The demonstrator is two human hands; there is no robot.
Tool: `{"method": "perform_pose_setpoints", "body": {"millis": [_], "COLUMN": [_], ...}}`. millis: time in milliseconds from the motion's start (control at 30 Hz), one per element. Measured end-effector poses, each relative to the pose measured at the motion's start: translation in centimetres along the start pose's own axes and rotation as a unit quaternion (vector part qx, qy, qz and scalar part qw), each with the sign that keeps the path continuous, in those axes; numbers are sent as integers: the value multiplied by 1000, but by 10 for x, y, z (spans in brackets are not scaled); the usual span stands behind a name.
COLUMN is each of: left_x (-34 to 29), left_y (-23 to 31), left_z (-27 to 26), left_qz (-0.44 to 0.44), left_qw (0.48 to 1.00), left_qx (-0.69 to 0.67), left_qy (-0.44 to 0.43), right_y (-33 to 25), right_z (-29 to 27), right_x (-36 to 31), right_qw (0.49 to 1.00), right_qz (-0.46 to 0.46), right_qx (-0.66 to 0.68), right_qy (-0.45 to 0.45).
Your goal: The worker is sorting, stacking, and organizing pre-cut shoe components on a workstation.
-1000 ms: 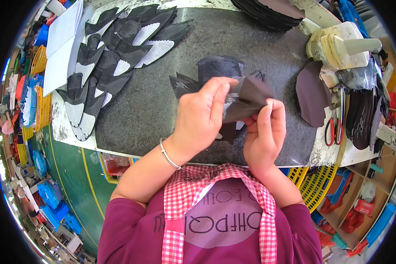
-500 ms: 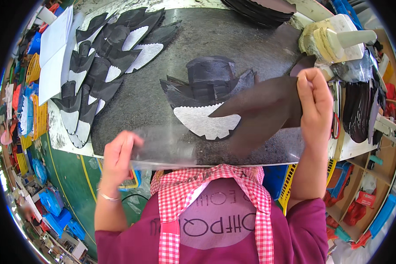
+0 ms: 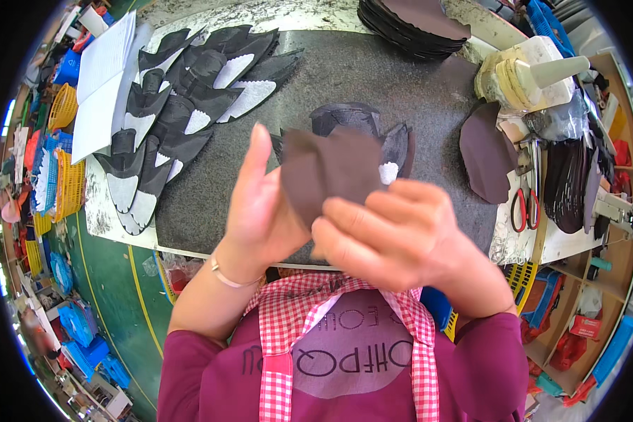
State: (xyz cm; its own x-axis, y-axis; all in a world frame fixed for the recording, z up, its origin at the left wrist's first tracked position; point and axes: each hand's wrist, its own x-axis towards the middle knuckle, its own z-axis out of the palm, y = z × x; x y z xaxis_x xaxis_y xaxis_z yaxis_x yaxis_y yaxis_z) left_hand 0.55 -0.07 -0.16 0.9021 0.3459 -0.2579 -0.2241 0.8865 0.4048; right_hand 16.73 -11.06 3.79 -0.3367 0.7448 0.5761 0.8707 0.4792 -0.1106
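In front of me a dark brown, leather-like piece [image 3: 330,169] is held up off the table between both hands. My left hand [image 3: 260,211] supports it from behind, thumb stretched up and apart; the piece hides its fingers. My right hand [image 3: 387,232] has its fingers curled and pinches the lower right edge. Behind them lies a black shoe upper [image 3: 344,118] with a white-lined part [image 3: 388,172], largely covered by the piece and my hands. Another dark brown piece [image 3: 485,151] rests on the right of the dark work mat [image 3: 211,218].
Several black uppers with white linings [image 3: 183,112] overlap at left, beside an open notebook [image 3: 105,84]. Dark brown pieces [image 3: 418,28] are stacked at the back. At right stand a glue bottle [image 3: 527,74], red-handled scissors [image 3: 526,207] and a row of dark pieces [image 3: 570,183].
My right hand has come inward from the right with the brown piece. My left hand has moved up and right to meet it. The upper behind is now more covered.
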Motion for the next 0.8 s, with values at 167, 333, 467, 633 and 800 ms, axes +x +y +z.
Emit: {"method": "perform_pose_setpoints", "body": {"millis": [167, 333, 467, 633, 800], "left_x": [17, 9, 8, 20, 10], "left_y": [6, 2, 1, 11, 23], "left_z": [9, 13, 12, -25, -28], "left_qz": [10, 29, 35, 34, 460], "left_qw": [995, 984, 987, 993, 738], "left_qx": [-90, -128, -117, -109, 488], "left_qy": [-39, -123, -106, -3, -71], "right_y": [-1, -8, -13, 21, 35], "right_z": [12, 50, 54, 53, 25], "right_x": [-65, -85, -53, -59, -71], "right_qw": [892, 383, 262, 369, 916], "right_qz": [378, 453, 401, 460, 120], "right_qx": [204, 784, 830, 736, 209], "right_qy": [138, 184, 284, 331, 322]}}
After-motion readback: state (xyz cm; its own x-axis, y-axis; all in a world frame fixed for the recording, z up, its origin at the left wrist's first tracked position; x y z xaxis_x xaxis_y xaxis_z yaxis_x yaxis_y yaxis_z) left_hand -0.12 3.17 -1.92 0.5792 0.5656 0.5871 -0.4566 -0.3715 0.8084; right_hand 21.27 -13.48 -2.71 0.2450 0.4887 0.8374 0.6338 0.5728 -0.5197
